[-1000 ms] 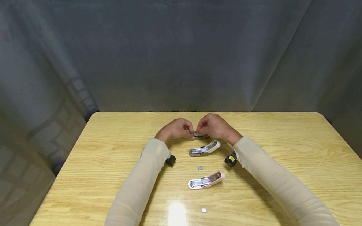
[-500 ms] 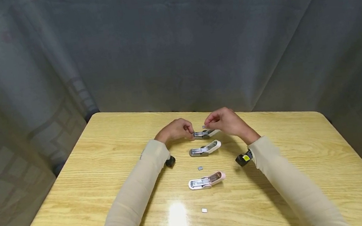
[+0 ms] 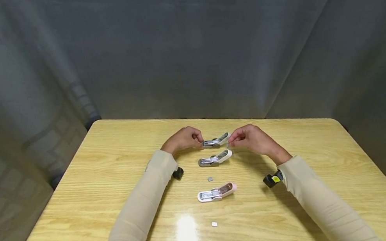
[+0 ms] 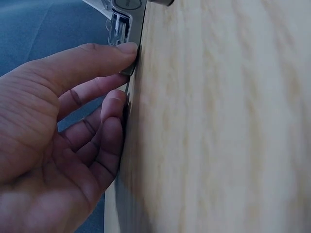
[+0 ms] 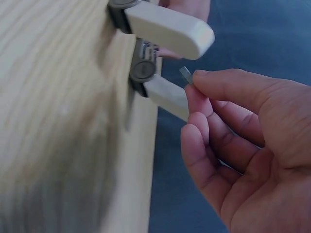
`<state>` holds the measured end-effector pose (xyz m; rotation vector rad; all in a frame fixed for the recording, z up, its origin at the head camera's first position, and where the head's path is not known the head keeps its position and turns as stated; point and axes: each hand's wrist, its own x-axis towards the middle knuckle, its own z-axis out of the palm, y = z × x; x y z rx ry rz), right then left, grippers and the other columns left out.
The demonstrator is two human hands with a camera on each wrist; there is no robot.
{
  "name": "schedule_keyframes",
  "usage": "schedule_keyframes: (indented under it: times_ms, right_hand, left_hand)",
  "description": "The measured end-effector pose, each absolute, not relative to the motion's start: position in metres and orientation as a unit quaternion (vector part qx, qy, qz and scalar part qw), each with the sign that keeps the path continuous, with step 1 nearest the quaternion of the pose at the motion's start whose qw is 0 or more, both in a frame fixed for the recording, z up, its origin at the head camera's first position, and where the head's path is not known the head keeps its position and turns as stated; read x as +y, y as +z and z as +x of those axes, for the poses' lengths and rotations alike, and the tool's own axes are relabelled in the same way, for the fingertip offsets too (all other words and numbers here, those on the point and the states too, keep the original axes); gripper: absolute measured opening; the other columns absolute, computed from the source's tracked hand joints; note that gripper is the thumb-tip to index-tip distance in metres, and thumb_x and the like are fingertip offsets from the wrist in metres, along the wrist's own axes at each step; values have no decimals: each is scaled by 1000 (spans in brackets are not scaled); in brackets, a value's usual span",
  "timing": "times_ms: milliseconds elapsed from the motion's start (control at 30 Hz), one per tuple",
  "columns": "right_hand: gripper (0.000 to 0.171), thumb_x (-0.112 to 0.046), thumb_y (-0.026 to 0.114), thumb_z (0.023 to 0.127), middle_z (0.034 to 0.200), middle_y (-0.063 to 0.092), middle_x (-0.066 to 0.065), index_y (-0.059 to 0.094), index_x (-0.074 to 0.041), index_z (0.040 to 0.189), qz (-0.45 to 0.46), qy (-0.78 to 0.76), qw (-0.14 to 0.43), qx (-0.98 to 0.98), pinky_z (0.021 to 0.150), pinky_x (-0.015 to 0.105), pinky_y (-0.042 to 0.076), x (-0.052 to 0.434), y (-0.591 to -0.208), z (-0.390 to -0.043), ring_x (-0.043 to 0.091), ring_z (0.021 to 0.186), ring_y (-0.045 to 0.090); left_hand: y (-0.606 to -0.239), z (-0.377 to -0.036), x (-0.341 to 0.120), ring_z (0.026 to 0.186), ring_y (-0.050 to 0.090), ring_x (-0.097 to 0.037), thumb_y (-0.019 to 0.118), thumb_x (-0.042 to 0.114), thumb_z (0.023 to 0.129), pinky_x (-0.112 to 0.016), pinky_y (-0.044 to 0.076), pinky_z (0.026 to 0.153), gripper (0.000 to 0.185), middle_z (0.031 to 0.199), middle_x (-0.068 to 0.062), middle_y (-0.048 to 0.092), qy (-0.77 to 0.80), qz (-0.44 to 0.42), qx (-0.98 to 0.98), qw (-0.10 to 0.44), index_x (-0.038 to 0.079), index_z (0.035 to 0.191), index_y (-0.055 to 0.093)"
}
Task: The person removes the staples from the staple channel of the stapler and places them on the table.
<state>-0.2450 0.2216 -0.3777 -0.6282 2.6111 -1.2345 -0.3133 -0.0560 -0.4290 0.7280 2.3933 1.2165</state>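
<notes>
Staple strip (image 5: pixel 185 74) half-hidden between fingertips (image 5: pixel 199 80)

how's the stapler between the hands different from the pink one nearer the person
The far stapler has a white top; the pink stapler has a pink one. The left hand holds the far stapler's front end, and the right hand pinches a small staple strip beside it; the pink stapler lies untouched, nearer the person on the table. Both lie flipped open with the metal staple track showing.
</notes>
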Motion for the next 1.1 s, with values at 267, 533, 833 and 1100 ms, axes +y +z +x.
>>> schedule_keyframes:
  times_ms: [267,533,833,1100]
  right_hand:
    - [14,8,64,90,83,70,3,75,0,95,-206,-375,105,898,61,25,45,223,-396,-245,15,70,56]
    - [13,8,66,90,76,66,0,75,-2,90,-210,-337,92,913,59,24,42,223,-412,-248,13,66,53]
    - [10,5,73,88,75,65,-2,74,-5,87,-209,-322,86,919,59,25,42,228,-414,-248,14,67,54]
    - [11,4,70,93,79,67,-2,75,-6,90,-209,-325,87,918,62,27,46,229,-415,-245,14,70,57]
  left_hand:
    - [-429,-313,-54,73,54,-17,80,8,90,-33,46,76,10,87,-4,67,434,269,842,178,8,89,70]
    - [-431,-313,-54,73,54,-17,81,9,90,-32,46,75,12,86,-4,67,429,262,846,177,9,89,70]
    - [-427,-311,-52,71,53,-17,80,6,90,-32,46,74,14,81,-7,63,447,270,831,190,2,99,71]
    - [-430,-305,-57,80,58,-18,80,8,91,-32,48,83,44,90,-8,63,446,262,835,188,-2,130,61]
